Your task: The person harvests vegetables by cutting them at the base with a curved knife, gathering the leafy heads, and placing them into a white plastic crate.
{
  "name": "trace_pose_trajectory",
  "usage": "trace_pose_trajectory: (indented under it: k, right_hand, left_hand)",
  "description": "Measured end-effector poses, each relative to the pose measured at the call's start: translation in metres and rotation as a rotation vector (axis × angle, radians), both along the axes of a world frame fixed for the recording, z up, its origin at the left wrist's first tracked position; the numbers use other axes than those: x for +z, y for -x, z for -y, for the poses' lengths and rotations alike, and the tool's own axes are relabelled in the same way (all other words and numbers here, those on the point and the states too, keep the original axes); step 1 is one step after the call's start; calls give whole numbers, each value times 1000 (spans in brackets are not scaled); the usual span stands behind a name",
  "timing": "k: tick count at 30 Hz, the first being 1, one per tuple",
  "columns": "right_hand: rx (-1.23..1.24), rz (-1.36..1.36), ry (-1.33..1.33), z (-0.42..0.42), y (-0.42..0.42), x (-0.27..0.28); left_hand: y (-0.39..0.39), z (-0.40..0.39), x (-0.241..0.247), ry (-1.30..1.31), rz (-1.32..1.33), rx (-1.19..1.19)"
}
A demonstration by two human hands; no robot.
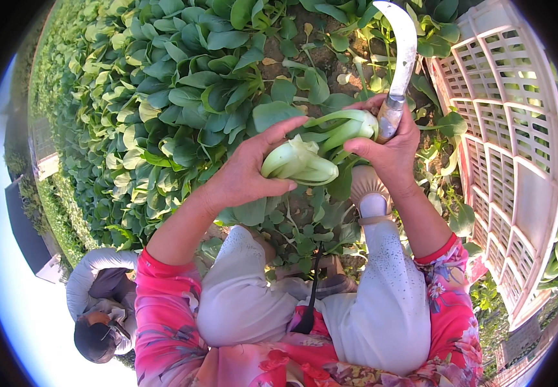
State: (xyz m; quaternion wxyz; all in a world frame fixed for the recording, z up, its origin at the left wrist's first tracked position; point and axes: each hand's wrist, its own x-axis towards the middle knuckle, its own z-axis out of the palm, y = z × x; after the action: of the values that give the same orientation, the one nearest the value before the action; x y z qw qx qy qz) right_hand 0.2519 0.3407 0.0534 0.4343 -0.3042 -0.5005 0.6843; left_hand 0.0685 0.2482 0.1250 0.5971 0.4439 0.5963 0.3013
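My left hand (pixel 252 169) is closed around a cut head of bok choy (pixel 300 162), its pale stalk base turned towards my right hand. In my right hand (pixel 392 150) are two things at once. The thumb and fingers pinch a second bok choy (pixel 351 129) near its trimmed root end. A sickle-shaped knife (pixel 403 53) lies in the same grip, its handle against the palm and its curved blade pointing away from me. The leaves of the two plants overlap between my hands, so which leaf belongs to which is hard to tell.
Dense rows of growing bok choy (pixel 187 92) fill the left and far side. A white slatted plastic crate (pixel 511 116) stands tilted close on my right, with greens behind it. Loose leaves (pixel 308 213) lie on the soil by my shoes. Another person (pixel 102 305) bends over at lower left.
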Motion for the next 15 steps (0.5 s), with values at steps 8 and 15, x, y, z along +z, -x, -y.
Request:
trace_pose_trajectory:
  k: [8,15]
  right_hand:
    - [83,-160,711,39,36,20]
    - [533,203,550,15,6,-10]
  left_hand:
    - [-6,3,8,-150,-315,109]
    - [12,4,-23,242,-83,62]
